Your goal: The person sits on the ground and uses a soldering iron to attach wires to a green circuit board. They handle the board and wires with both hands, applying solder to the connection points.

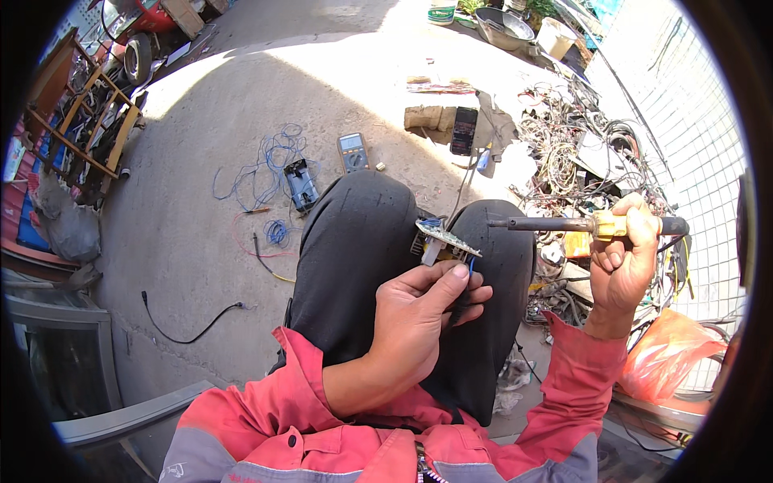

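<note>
Between my knees is a small circuit board [448,237], tilted, with metal fins and components on its underside. The thumb and fingers of my left hand [427,302] are closed at its lower edge, where a short blue wire [472,264] shows; the exact grip is partly hidden. My right hand [624,249] is wrapped round the yellow handle of a soldering iron [555,224]. The iron lies level, its dark barrel directed left above my right knee. Its tip is apart from the board.
On the concrete ground ahead are a multimeter [353,153], a blue-grey open case [301,187] and tangled blue wire [276,233]. A phone [464,131] rests farther off. Heaped cables [564,161] fill the right side, near an orange-red plastic bag [670,354]. A black cable [189,338] lies left.
</note>
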Motion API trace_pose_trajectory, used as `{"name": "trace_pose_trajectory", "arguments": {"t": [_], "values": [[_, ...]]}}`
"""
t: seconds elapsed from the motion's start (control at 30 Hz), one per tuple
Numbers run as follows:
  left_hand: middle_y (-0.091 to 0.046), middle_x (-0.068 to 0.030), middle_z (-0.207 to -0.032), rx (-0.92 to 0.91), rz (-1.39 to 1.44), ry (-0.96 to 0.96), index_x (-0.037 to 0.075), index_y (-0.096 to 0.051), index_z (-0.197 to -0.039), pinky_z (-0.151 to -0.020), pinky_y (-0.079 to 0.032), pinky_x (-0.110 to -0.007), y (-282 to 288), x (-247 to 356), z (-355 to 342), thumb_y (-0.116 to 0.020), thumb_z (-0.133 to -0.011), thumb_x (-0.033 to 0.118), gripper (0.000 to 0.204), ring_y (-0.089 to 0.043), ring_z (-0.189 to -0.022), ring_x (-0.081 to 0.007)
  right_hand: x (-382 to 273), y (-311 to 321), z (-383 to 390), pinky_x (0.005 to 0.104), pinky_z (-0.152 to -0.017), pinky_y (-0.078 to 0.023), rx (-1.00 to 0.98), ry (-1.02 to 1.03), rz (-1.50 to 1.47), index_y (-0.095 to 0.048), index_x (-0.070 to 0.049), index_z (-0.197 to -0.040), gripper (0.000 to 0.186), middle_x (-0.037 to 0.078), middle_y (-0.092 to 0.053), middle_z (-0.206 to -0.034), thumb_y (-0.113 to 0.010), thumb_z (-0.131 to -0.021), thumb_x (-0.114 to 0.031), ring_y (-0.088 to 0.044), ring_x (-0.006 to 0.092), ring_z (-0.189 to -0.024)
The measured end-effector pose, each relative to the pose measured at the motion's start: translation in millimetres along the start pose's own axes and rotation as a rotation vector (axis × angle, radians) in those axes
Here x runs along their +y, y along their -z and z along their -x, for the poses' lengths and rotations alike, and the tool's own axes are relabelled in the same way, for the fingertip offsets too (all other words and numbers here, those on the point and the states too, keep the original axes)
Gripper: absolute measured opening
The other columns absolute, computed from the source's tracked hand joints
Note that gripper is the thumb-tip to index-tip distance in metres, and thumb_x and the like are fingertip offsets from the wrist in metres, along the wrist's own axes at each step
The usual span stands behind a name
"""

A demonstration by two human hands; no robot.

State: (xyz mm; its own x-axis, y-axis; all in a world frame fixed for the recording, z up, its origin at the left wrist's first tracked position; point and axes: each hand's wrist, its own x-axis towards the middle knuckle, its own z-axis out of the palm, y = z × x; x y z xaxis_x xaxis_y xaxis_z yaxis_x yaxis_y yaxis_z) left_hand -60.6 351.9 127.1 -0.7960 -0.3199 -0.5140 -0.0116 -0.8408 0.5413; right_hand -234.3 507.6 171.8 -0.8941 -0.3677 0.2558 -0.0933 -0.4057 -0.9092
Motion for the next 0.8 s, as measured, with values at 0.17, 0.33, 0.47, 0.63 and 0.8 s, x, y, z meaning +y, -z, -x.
{"name": "trace_pose_trajectory", "arguments": {"t": [0.17,0.33,0.47,0.63,0.8], "values": [[-0.066,-0.0156,-0.097,0.03,-0.013,0.013,-0.006,-0.061,-0.107,-0.079,-0.059,-0.039,0.6,3.7,4.3,-0.058,-0.094,0.009,0.02,-0.068,-0.091,-0.0273,0.1,-0.5,-8.5,0.0173,-0.037,-0.025,-0.04,-0.044,-0.027,-0.051,0.001,-0.081,0.019,0.003,-0.048,-0.063,-0.052,-0.09,-0.015,-0.029,0.0023,-0.04],[-0.066,-0.0172,-0.096,0.054,-0.023,0.025,-0.005,-0.061,-0.103,-0.08,-0.059,-0.042,-1.2,8.0,7.1,-0.058,-0.095,0.01,0.017,-0.068,-0.09,-0.0282,3.2,-11.1,-18.9,0.0168,-0.037,-0.028,-0.061,-0.089,0.084,-0.051,-0.002,-0.08,0.019,0.001,-0.047,-0.072,-0.052,-0.093,-0.016,-0.028,0.0006,-0.04],[-0.066,-0.0167,-0.096,0.054,-0.03,0.029,-0.005,-0.062,-0.102,-0.079,-0.059,-0.043,1.1,7.7,6.7,-0.057,-0.095,0.01,0.017,-0.068,-0.089,-0.0284,7.2,-20.4,-25.0,0.0181,-0.038,-0.027,-0.024,-0.095,0.043,-0.056,0.002,-0.078,0.019,0.006,-0.054,-0.068,-0.058,-0.085,-0.015,-0.038,0.0035,-0.042],[-0.066,-0.0161,-0.095,0.056,-0.033,0.034,-0.005,-0.062,-0.101,-0.079,-0.059,-0.043,0.8,8.5,6.7,-0.057,-0.095,0.01,0.017,-0.069,-0.089,-0.0284,6.0,-21.4,-32.0,0.0182,-0.038,-0.028,-0.074,-0.122,0.072,-0.055,0.001,-0.075,0.02,0.005,-0.054,-0.067,-0.059,-0.084,-0.016,-0.037,0.0023,-0.042],[-0.067,-0.0166,-0.096,0.055,-0.03,0.034,-0.005,-0.062,-0.1,-0.079,-0.06,-0.043,-0.1,9.4,6.5,-0.057,-0.095,0.01,0.017,-0.069,-0.089,-0.0283,5.0,-23.7,-33.3,0.0175,-0.039,-0.028,-0.085,-0.153,0.083,-0.054,0.0,-0.074,0.021,0.007,-0.056,-0.069,-0.06,-0.083,-0.018,-0.037,0.0017,-0.042]]}}
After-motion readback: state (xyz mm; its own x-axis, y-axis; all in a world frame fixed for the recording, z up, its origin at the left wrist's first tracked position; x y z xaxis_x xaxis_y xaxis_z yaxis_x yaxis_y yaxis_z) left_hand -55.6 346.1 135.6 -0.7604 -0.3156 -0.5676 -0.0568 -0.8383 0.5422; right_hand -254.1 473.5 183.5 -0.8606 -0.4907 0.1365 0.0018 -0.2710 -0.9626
